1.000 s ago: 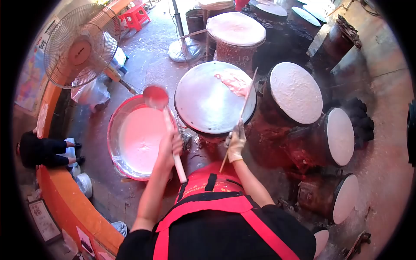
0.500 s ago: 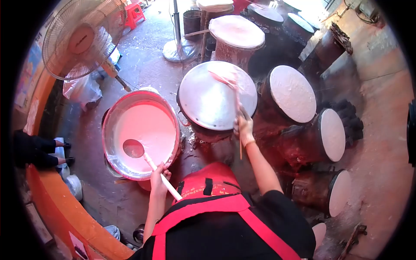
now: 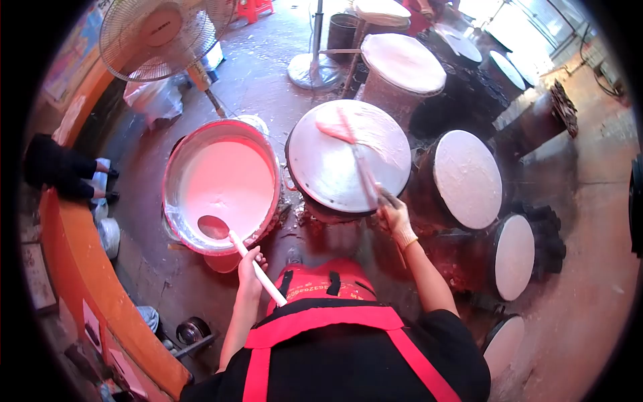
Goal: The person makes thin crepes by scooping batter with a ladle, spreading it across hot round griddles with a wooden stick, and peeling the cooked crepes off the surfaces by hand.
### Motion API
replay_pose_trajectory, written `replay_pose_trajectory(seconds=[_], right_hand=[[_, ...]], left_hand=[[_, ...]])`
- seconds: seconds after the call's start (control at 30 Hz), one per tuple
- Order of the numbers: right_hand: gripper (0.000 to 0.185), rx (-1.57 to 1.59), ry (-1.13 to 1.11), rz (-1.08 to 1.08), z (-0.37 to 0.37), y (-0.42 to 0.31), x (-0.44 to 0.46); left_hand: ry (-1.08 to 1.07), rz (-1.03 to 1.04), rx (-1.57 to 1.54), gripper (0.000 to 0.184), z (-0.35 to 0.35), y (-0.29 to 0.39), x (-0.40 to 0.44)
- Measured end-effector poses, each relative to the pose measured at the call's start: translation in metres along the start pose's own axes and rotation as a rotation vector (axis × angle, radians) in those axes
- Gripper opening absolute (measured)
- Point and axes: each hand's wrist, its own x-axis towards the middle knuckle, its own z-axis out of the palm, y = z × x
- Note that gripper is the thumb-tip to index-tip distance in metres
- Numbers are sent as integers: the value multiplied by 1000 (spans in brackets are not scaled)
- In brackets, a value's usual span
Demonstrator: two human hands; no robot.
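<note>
My left hand (image 3: 250, 265) is closed around the white handle of a ladle (image 3: 213, 227), whose bowl rests in the batter of a large round tub (image 3: 169, 144). The pale batter (image 3: 231, 175) looks pink in the light. My right hand (image 3: 394, 216) appears to wear a light glove and grips the long stick of a batter spreader (image 3: 365, 175). Its head, blurred by motion, lies over a round flat griddle (image 3: 325, 177). Wet batter (image 3: 385, 137) covers the upper right part of that griddle, while bare metal shows at the lower left.
Batter-coated round griddles (image 3: 467, 179) curve along the right, one (image 3: 514, 258) nearer me. Another (image 3: 403, 63) stands behind. A standing fan (image 3: 161, 30) is at the upper left, above an orange ledge (image 3: 87, 268). Another person's dark-clothed legs (image 3: 63, 171) show at the left edge.
The spreader head has swept left across the griddle, leaving a wider film of batter at the upper right. My left hand still holds the ladle in the tub. The whole view has shifted slightly.
</note>
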Motion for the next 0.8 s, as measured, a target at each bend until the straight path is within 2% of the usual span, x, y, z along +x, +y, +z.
replay_pose_trajectory(seconds=[0.1, 0.13, 0.23, 0.33, 0.4, 0.47, 0.5, 0.53, 0.63, 0.67, 0.73, 0.77, 0.8], right_hand=[[35, 93, 198, -189, -21, 4, 35], [34, 71, 180, -160, -19, -1, 50], [37, -159, -51, -108, -1, -11, 93], [33, -208, -251, -139, -1, -16, 91], [34, -289, -386, -142, -27, -20, 75], [33, -328, -458, 12, -60, -45, 58], [33, -327, -461, 169, -76, -60, 55], [32, -309, -450, 99, -93, -53, 75], [33, -227, -242, -111, -82, -58, 114], [33, -340, -226, -200, -70, -58, 129], [32, -423, -348, -215, -52, -41, 155], [32, -354, -406, -53, -44, -60, 127], [32, -428, -477, -75, -50, -71, 111]], left_hand=[[54, 1, -40, 15, 13, -17, -13], [64, 1, -47, 15, 18, -21, -19], [104, 11, -64, 14, 33, -35, -35], [168, 17, -87, 12, 43, -51, -48], [230, 39, -101, 12, 45, -63, -55], [265, 43, -117, 13, 42, -72, -59], [272, 44, -123, 16, 36, -78, -56], [279, 43, -125, 18, 33, -82, -58], [210, 38, -104, 29, 41, -81, -74], [198, 38, -116, 31, 44, -81, -79], [181, 37, -146, 35, 49, -84, -88], [195, 40, -157, 34, 51, -86, -92], [207, 43, -166, 33, 53, -89, -96]])
